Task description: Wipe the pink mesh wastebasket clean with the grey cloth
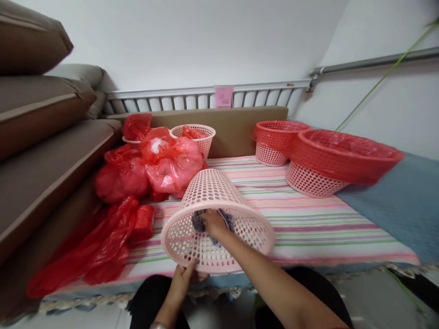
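Observation:
A pink perforated plastic basket (215,186) lies tipped on its side on the striped cloth (308,233), its mouth facing me. My left hand (185,278) grips the basket's lower rim, thumb on the inside edge and fingers underneath. Reaching inside the mouth, my right hand (213,223) is closed on a grey cloth (198,221), which is bunched against the basket's inner wall. Part of the cloth shows on both sides of the hand.
Tied red plastic bags (174,167) and a roll of red bags (143,222) lie at left. Another pink basket (206,145) stands behind them. Two baskets lined with red bags (270,154) stand at right. Stacked brown cushions (44,160) rise on the far left.

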`<state>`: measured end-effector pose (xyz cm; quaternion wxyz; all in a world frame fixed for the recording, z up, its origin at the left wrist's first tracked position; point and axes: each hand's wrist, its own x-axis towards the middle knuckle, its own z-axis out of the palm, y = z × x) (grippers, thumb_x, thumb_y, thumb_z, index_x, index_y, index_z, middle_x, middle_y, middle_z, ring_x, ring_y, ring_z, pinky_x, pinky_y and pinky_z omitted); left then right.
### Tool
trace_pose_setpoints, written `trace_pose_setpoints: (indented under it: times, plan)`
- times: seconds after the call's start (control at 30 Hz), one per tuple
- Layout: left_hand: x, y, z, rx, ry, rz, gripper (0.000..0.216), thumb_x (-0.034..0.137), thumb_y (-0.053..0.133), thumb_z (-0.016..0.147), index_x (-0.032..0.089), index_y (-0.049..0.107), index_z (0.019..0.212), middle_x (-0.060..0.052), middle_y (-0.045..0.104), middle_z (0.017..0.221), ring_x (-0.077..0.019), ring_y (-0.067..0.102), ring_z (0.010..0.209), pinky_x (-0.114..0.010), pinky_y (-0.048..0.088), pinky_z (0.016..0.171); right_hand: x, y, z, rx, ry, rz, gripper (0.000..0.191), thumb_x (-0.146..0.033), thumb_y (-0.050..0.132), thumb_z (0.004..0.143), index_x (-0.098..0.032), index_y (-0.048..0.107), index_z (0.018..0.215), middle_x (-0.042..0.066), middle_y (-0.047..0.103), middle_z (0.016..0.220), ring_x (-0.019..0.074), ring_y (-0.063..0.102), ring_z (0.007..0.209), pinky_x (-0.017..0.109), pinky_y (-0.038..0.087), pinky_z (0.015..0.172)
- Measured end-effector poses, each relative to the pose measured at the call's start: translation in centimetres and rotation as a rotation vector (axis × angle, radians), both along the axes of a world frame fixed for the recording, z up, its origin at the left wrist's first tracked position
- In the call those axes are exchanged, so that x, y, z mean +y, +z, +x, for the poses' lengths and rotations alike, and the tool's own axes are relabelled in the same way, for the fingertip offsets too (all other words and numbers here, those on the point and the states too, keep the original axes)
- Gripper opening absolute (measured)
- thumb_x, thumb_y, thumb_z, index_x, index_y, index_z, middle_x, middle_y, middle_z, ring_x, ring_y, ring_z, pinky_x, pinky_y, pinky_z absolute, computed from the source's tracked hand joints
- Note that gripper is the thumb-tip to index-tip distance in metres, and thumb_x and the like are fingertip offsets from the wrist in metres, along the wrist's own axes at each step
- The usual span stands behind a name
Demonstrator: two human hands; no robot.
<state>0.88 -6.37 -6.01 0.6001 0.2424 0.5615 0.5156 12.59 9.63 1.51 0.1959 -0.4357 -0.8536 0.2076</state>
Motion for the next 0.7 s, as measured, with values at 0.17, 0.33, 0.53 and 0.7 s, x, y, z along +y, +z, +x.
trace_pose_setpoints:
  times: [0.17,0.33,0.53,0.7]
  plan:
    - [0.0,0.0,0.2,-0.004,0.043,0.021,0.067,0.058,0.075,0.055,0.011,0.057,0.099,-0.008,0.075,0.061,-0.0312,0.073,0.063,-0.038,0.057,0.059,-6.3,-1.2,2.4,0.020,0.150,0.034,0.035,-0.011,0.057,0.072,-0.025,0.072,0.101,0.005,0.064,0.104,0.0223,0.054,0.098,0.031,0.041,0.086]
    - [-0.3,1.1,-0.6,0.025,0.081,-0.001,0.084,0.047,0.079,0.058,0.007,0.044,0.123,-0.006,0.074,0.057,-0.0305,0.073,0.057,-0.036,0.057,0.055,-8.2,-1.4,3.4,0.042,0.190,0.058,0.033,-0.012,0.055,0.075,-0.027,0.072,0.099,0.004,0.062,0.098,0.0212,0.052,0.095,0.030,0.039,0.082]
    - [-1.0,2.5,-2.2,0.071,0.134,0.002,0.077,0.057,0.062,0.073,0.006,0.046,0.128,-0.007,0.075,0.061,-0.0278,0.073,0.059,-0.033,0.056,0.052,-8.4,-1.3,2.9,0.000,0.172,0.078,0.030,-0.014,0.053,0.077,-0.026,0.073,0.096,0.003,0.062,0.095,0.0208,0.051,0.095,0.029,0.037,0.081]
    - [-1.1,2.2,-1.4,0.063,0.093,0.040,0.095,0.066,0.069,0.059,0.000,0.046,0.124,-0.008,0.074,0.055,-0.0300,0.072,0.059,-0.035,0.057,0.053,-7.7,-1.4,2.0,-0.029,0.039,0.059,0.035,-0.012,0.049,0.077,-0.025,0.071,0.099,0.006,0.063,0.100,0.0222,0.052,0.098,0.030,0.037,0.084]
